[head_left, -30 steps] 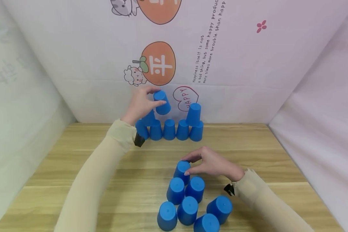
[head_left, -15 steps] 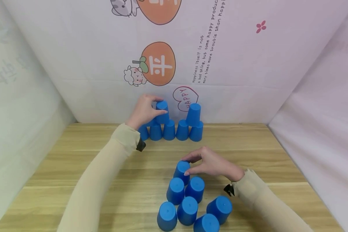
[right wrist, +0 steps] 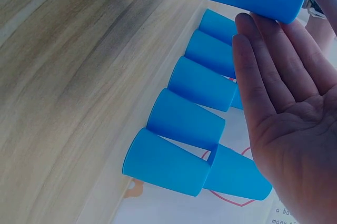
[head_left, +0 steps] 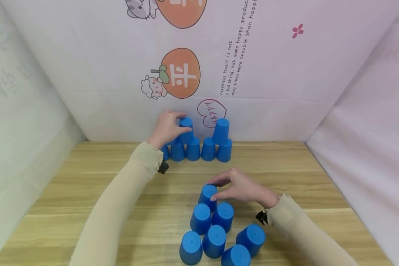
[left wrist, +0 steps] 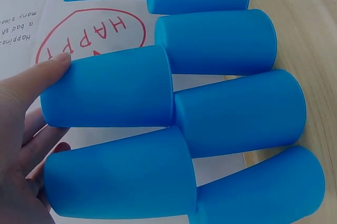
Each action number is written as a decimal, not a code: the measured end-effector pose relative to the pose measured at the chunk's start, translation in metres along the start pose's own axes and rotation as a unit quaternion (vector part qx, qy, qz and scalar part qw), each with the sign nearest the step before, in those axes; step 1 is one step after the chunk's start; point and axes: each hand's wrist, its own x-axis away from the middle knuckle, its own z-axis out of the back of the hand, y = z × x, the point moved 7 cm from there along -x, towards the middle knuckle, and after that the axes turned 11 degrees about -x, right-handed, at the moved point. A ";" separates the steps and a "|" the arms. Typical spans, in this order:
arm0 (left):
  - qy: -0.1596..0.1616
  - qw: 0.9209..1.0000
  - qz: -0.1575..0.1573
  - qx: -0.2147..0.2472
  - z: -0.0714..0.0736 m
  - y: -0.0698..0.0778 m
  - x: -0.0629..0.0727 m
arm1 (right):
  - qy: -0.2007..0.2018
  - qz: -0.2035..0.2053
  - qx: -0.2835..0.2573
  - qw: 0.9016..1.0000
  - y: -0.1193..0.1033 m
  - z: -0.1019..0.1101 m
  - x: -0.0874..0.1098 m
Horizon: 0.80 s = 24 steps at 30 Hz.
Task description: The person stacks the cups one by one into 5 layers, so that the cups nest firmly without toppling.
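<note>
My left hand [head_left: 166, 127] grips an upside-down blue plastic cup [head_left: 186, 132] between thumb and fingers. That cup stands on the second tier, its rim right at the tops of two cups in the back row [head_left: 193, 149]. Beside it in the left wrist view is another second-tier cup [left wrist: 121, 176], mostly hidden by my hand in the head view. A further upper cup [head_left: 221, 131] stands at the row's right end. Nearer me, my right hand [head_left: 241, 188] holds an upside-down blue cup [head_left: 208, 195] between thumb and fingers, at the far tip of a cup group.
Several more upside-down blue cups [head_left: 214, 242] stand close together at the front, toward my right forearm. All stand on a wood-grain table [head_left: 119, 207]. A white printed cloth [head_left: 262, 74] rises right behind the back row, with white cloth on both sides.
My left hand has lowered its cup from above the back row down onto the second tier, beside the left upper cup. My right hand stays in place on its cup.
</note>
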 end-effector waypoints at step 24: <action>0.075 0.990 -0.115 0.041 0.037 0.036 0.053 | -0.004 0.001 0.005 1.000 -0.001 -0.001 -0.001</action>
